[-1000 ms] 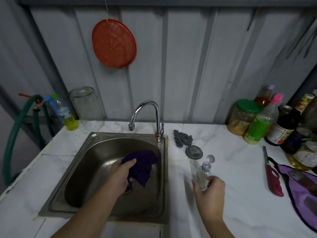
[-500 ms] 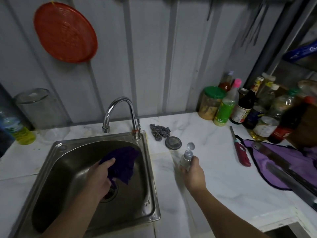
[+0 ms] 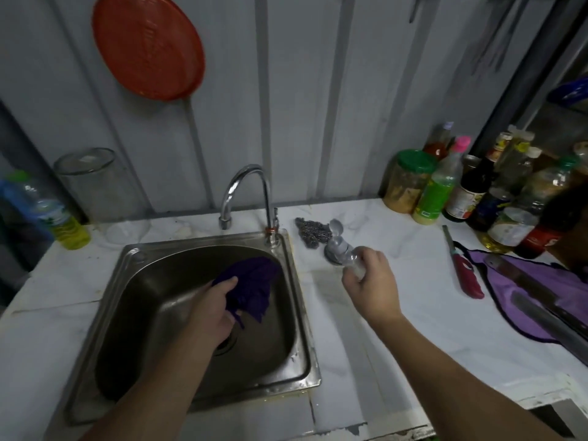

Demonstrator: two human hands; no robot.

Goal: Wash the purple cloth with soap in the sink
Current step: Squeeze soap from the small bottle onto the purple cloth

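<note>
My left hand (image 3: 213,308) grips the bunched purple cloth (image 3: 253,286) and holds it up inside the steel sink (image 3: 299,351), above the drain. My right hand (image 3: 372,288) holds a small clear soap bottle (image 3: 345,249) over the counter just right of the sink. The bottle tilts toward the sink, and its flip cap stands open. The chrome tap (image 3: 248,194) rises behind the basin with no water running.
A steel scourer (image 3: 310,230) and a round sink strainer lie by the tap. A red lighter (image 3: 463,272), a lilac cloth (image 3: 534,288) and many bottles and jars (image 3: 477,189) crowd the right. A glass jar (image 3: 92,183) and yellow bottle (image 3: 60,218) stand left.
My right hand has lifted the soap bottle and tilted it toward the sink. My left hand keeps the cloth in the basin. The view has swung right.
</note>
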